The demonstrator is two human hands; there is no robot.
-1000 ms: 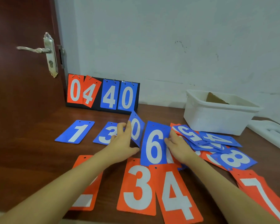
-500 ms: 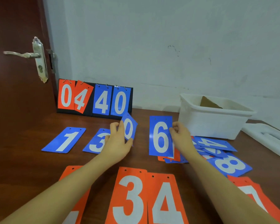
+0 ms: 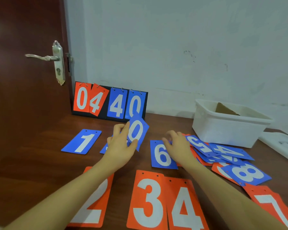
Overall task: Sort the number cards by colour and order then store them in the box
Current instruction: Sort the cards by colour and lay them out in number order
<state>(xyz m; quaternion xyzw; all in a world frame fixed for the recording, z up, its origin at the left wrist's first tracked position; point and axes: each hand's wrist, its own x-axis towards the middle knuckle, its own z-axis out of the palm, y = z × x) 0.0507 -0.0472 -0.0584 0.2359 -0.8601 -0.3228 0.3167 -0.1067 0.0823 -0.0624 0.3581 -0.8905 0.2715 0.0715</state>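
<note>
Left hand (image 3: pixel 121 145) pinches the blue 0 card (image 3: pixel 137 132), tilted up off the surface (image 3: pixel 32 163), covering most of a blue card beneath it. Right hand (image 3: pixel 178 146) hovers loose, fingers spread and gripping nothing, over the blue 6 card (image 3: pixel 161 155) lying flat. Blue 1 card (image 3: pixel 81 141) sits far left. Four orange cards line the near edge: 2 (image 3: pixel 96 205), 3 (image 3: pixel 148 201), 4 (image 3: pixel 184 208), 7 (image 3: pixel 273 206). A jumbled pile (image 3: pixel 223 155) crowds the white box (image 3: pixel 226 127). Scoreboard (image 3: pixel 109 102) stands behind.
</note>
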